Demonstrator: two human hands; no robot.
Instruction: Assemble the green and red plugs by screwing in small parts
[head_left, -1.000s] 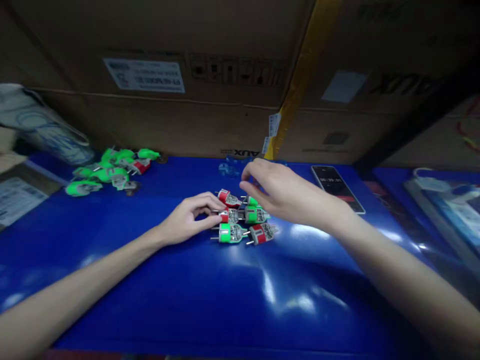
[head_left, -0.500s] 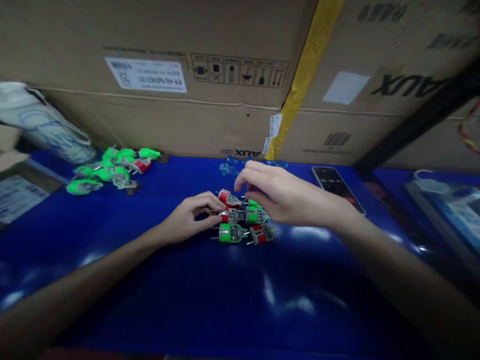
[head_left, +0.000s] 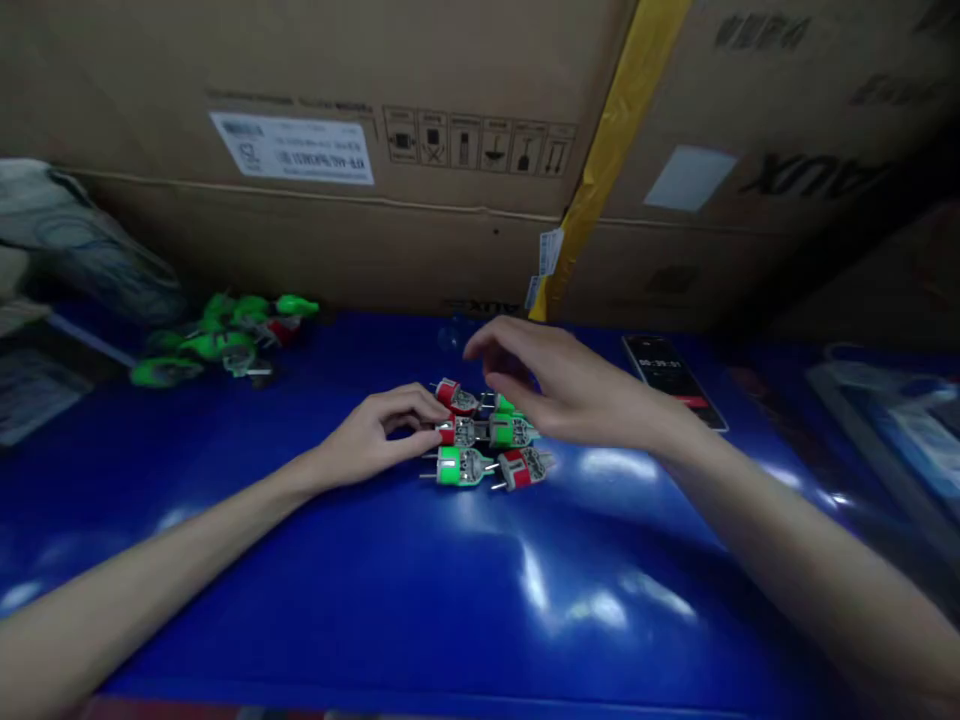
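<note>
My left hand has its thumb and forefinger pinched on the prong end of a red two-pin plug with its insides showing. That plug lies in a small cluster on the blue table. Beside it are another red plug, a green plug, a green plug and a tilted red plug. A further green plug is partly covered by my right hand. This hand hovers over the cluster's right side, fingers curved and apart from the thumb, nothing visible between them.
Several mostly green plugs lie in a heap at the left rear, near a pale bottle. Large cardboard boxes stand along the back. A phone showing a timer lies to the right. Clear plastic sits behind the cluster.
My right hand has shifted very slightly left. My left hand and the plugs stay where they were. The light on the table has changed.
</note>
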